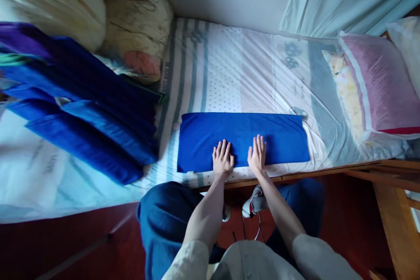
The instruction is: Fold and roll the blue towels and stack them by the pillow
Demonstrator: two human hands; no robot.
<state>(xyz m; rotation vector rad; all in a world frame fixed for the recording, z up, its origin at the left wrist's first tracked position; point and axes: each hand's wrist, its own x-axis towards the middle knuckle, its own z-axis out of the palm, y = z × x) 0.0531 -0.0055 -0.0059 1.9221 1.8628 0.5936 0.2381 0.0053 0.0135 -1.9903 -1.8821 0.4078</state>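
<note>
Seen from above, a bed [249,70] fills most of the view, covered with a pale sheet printed with stripes, dots and faint cartoon figures, and set against a plain wall. A folded blue cloth [243,140] lies flat as a long rectangle on the bed's near edge, directly in front of the person.

Both hands rest palm down on the blue cloth, side by side and slightly apart, near its front edge. The left hand [222,158] lies flat with fingers spread a little; the right hand [257,154] lies flat just to the right of it, fingers close together. Neither hand grips anything; both are open and pressed on the fabric.

Left of the blue cloth sits a stack of similar blue cloths [85,113], overlapping one another, with a purple one at the far end. Beyond that stack, against the wall, lies a bulky yellowish bundle of bedding [131,30]. Far to the right of the blue cloth a pink pillow [383,87] rests at the end of the bed, with a yellow cat picture on the sheet beside it. Below the blue cloth runs the bed's wooden frame [328,173], then a dark red floor, the person's knees in blue trousers, and a shoe [256,203] between them.
</note>
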